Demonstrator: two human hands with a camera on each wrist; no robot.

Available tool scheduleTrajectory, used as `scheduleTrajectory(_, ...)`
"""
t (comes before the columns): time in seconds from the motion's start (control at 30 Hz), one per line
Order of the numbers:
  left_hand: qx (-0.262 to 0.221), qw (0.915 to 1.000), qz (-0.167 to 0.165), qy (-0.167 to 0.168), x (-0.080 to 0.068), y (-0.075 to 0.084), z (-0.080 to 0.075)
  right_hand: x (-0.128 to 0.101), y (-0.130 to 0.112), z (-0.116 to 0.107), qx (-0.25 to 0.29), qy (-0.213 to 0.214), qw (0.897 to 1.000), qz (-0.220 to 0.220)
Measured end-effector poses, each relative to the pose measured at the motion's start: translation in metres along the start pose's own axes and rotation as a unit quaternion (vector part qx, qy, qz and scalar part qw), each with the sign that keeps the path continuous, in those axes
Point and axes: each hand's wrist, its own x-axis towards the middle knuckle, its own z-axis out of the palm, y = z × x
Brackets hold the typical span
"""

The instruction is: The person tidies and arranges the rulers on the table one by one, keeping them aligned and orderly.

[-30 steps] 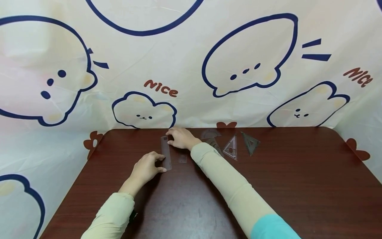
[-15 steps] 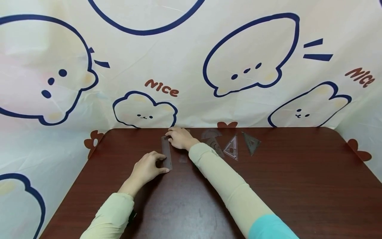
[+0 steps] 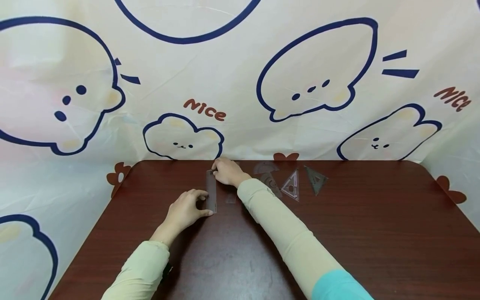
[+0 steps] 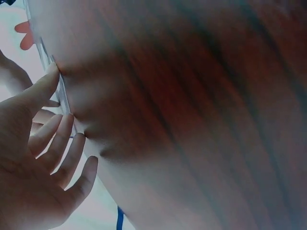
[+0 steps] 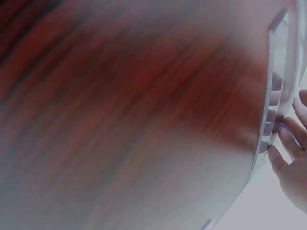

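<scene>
A clear ruler lies lengthwise on the table between the two hands. My left hand holds its near half, thumb at the near end and index finger on the left edge; in the left wrist view, the other fingers spread beside the ruler. My right hand holds the far end with curved fingers. Beneath the right hand shows the near end of another clear strip, mostly hidden. The right wrist view catches a clear strip near the fingertips; I cannot tell which one it is.
Right of the right hand lie a clear protractor, a clear template with curved cut-outs, a clear set square and a grey-green set square. The brown table meets a printed cloth at its far edge.
The ruler's far end has swung right, so the ruler now lies straighter and closer to the other strip. Both hands have stayed on it, shifting only slightly.
</scene>
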Motion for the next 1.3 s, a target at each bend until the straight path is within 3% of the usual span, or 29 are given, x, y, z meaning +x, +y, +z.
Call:
scheduleTrajectory(0.6,0.001,0.9999,-0.013,-0.011,-0.004,0.003,-0.002,-0.02,0.001,-0.024,0.08,0.048,0.996,0.01)
scheduleTrajectory(0.97,-0.026,0.9995,-0.002,-0.017,-0.007,0.007,0.001,-0.03,0.001,-0.023,0.19,0.045,0.98,0.051)
scheduleTrajectory(1.3,-0.027,0.9996,-0.004,-0.009,-0.01,0.016,0.007,-0.041,0.003,-0.028,0.208,0.067,0.974,0.06)
